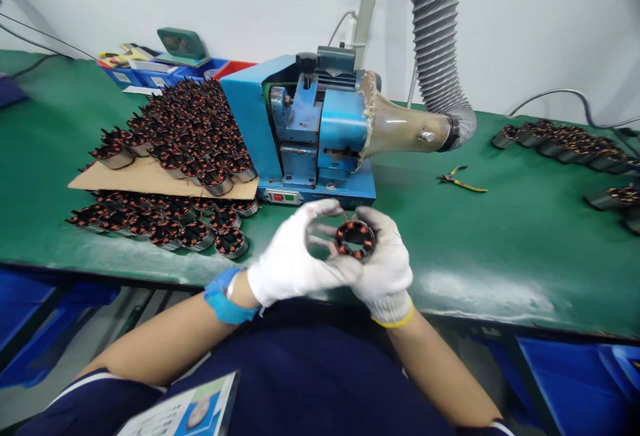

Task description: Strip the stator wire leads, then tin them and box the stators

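A motor stator point(341, 239), a ring wound with copper coils, is held up in front of me over the table's front edge, its open face toward me. My right hand point(387, 256), in a white knit glove with a darkened thumb side, is wrapped round its right side. My left hand point(300, 249), in a white glove, curves round the left side with fingertips at the rim. A short copper wire end point(344, 215) sticks up at the stator's top left, by the left fingertips.
A blue belt machine point(345, 119) with a grey hose point(440, 43) stands behind my hands. Left of it, many stators point(190, 123) are stacked on cardboard point(140, 179) and below it. Yellow-handled cutters point(463, 183) lie right; more stators point(565, 143) sit far right.
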Motion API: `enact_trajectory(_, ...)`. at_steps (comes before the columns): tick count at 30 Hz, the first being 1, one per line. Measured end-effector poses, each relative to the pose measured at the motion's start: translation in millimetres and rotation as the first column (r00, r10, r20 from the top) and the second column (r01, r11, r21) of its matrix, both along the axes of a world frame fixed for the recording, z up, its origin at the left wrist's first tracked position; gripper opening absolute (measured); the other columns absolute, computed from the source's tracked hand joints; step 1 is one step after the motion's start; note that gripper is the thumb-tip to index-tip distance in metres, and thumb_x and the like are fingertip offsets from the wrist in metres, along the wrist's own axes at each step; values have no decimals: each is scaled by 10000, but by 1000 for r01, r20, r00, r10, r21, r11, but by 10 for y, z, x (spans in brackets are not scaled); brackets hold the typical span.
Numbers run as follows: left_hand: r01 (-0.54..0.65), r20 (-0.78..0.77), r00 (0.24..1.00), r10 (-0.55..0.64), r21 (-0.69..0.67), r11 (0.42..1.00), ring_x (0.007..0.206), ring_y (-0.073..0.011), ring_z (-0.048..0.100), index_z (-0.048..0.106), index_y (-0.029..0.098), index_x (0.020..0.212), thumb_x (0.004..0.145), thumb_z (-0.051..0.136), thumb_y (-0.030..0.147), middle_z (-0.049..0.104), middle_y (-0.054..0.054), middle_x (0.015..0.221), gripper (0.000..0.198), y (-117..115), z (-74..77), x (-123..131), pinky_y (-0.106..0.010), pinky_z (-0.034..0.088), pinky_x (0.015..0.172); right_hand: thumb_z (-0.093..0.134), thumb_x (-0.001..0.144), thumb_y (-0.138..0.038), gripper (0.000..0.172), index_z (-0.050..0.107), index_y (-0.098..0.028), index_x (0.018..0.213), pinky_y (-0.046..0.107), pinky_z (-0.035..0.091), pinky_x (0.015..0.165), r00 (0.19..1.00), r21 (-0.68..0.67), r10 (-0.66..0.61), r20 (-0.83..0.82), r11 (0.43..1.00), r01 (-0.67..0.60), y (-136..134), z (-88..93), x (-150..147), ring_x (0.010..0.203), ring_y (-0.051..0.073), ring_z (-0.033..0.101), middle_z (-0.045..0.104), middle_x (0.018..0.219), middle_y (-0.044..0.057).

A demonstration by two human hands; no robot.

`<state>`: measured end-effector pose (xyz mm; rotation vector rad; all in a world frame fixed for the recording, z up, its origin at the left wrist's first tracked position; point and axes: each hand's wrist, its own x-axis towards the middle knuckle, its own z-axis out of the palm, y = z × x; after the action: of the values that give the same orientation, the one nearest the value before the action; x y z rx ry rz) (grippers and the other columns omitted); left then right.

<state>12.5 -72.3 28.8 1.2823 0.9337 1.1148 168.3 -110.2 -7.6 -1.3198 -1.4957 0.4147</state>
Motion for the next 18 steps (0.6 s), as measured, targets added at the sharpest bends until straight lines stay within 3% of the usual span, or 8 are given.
enact_trajectory(3, -28, -37, 999, 28, 3, 1000, 1055, -269, 684, 615, 172, 1165, 531, 880, 262, 699, -102, 1168, 693, -34, -111, 202, -388, 559, 950, 721, 685, -454, 606, 545, -210, 1211, 358, 592, 784, 988, 65, -123, 96, 991, 117, 259, 1, -104, 905, 252, 686, 657, 1076, 92)
enact_trajectory(6, -102, -8, 995, 102, 36, 994, 1061, -259, 677, 646, 151, 1139, 584, 827, 252, 713, -89, 1148, 593, 181, -115, 281, -382, 535, 981, 685, 697, -482, 528, 549, -204, 1124, 349, 576, 706, 961, 79, -213, 176, 976, 202, 538, 60, -161, 808, 230, 674, 661, 989, 82)
enact_trajectory(12, -151, -117, 978, 172, 171, 974, 956, -228, 683, 695, 127, 1038, 613, 771, 263, 742, -81, 1035, 453, 658, 7, 235, -342, 542, 897, 603, 745, -513, 447, 486, -188, 1029, 346, 540, 681, 950, -22, -231, 211, 970, 241, 955, 213, -264, 751, 223, 659, 662, 885, 81)
enact_trajectory(18, -117, -112, 985, 133, 140, 983, 901, -226, 679, 709, 118, 963, 597, 789, 271, 750, -71, 963, 405, 746, 14, 252, -338, 539, 855, 593, 744, -487, 453, 470, -176, 1049, 346, 538, 688, 936, -52, -252, 244, 961, 272, 1031, 218, -263, 748, 229, 656, 665, 861, 84)
